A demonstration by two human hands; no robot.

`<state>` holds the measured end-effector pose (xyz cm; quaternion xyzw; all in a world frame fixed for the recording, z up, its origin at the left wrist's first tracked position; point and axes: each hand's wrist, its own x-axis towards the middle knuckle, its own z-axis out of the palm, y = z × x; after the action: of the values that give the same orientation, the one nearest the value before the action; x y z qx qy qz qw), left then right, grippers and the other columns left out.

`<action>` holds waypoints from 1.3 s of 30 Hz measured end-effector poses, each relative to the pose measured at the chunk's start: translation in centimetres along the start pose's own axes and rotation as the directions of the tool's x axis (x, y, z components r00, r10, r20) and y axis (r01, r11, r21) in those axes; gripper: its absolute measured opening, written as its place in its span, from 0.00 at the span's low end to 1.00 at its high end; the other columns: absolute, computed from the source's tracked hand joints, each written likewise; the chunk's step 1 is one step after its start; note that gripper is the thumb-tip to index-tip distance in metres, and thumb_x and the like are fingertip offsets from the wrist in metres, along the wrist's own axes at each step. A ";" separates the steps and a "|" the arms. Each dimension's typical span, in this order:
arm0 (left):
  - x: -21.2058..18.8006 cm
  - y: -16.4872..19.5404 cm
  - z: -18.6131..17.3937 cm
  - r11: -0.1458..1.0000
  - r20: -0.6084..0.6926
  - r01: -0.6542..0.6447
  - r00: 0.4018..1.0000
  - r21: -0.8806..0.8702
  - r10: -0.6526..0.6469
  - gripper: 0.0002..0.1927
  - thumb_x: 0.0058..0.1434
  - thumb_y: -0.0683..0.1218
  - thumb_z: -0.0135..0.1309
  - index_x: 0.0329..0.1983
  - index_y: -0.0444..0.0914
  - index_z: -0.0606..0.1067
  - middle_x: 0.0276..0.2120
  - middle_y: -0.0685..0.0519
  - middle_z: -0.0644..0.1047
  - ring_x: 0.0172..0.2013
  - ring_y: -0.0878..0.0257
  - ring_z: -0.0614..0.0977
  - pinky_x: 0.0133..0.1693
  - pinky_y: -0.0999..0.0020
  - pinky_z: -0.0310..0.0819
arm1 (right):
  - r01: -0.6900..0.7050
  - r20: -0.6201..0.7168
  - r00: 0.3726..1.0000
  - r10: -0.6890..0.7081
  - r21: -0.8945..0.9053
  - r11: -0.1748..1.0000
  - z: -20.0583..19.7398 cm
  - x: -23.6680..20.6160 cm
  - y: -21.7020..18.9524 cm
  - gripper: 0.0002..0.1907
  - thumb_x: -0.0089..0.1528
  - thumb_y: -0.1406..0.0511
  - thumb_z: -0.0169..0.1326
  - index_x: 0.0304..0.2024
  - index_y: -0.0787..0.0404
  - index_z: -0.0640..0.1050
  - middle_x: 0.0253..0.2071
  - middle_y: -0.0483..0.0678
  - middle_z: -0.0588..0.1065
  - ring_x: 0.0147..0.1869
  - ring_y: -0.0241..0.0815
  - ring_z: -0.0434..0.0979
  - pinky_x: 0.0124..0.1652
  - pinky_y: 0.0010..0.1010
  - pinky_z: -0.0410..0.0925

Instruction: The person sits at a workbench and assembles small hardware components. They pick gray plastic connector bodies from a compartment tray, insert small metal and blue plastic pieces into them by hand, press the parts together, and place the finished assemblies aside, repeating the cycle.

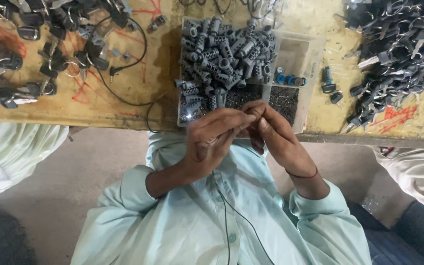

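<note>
Hands w/ small part, over tray

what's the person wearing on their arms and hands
Both hands are bare, no gloves. The left hand comes out of a pale mint-green sleeve pushed up the forearm. The right hand has a thin red thread round the wrist, above a matching sleeve's cuff. A thin black cable runs down the buttoned shirt front.

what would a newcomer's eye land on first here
First, the heap of grey lock cylinders overflowing a clear plastic tray at the bench's near edge. Just below it, the left hand and right hand meet fingertip to fingertip over something too small to identify. Piles of black-headed keys fill the top corners.
</note>
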<state>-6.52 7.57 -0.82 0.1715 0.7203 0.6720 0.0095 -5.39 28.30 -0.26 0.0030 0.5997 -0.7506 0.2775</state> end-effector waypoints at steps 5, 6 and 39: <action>-0.1 -0.2 1.1 0.995 -0.101 -0.041 0.994 0.088 0.050 0.14 0.67 0.33 0.60 0.54 0.36 0.76 0.46 0.49 0.80 0.44 0.58 0.86 0.45 0.68 0.82 | 0.034 -0.031 0.999 -0.033 0.011 0.999 0.2 0.2 0.5 0.18 0.76 0.56 0.42 0.57 0.64 0.67 0.40 0.41 0.67 0.35 0.28 0.67 0.35 0.21 0.65; -0.1 -0.2 1.2 0.990 -0.091 -0.076 0.992 0.115 0.087 0.13 0.67 0.33 0.60 0.53 0.37 0.76 0.46 0.49 0.80 0.45 0.57 0.86 0.46 0.67 0.83 | 0.045 -0.043 0.998 -0.047 -0.041 0.998 0.2 0.2 0.4 0.19 0.75 0.56 0.41 0.58 0.64 0.67 0.40 0.41 0.67 0.35 0.28 0.67 0.35 0.21 0.65; 0.6 -0.1 0.1 0.972 0.064 0.220 0.974 -0.085 -0.216 0.06 0.63 0.40 0.61 0.42 0.34 0.80 0.35 0.53 0.81 0.32 0.69 0.82 0.35 0.75 0.78 | 0.000 -0.102 0.948 -0.302 -0.947 0.321 -0.6 -0.4 -3.9 0.08 0.66 0.63 0.57 0.46 0.56 0.74 0.40 0.46 0.75 0.34 0.38 0.76 0.33 0.32 0.70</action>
<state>-7.09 7.82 -0.75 0.1089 0.7029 0.6942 0.1105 -6.84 29.53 3.19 -0.1153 0.9492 -0.2830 0.0749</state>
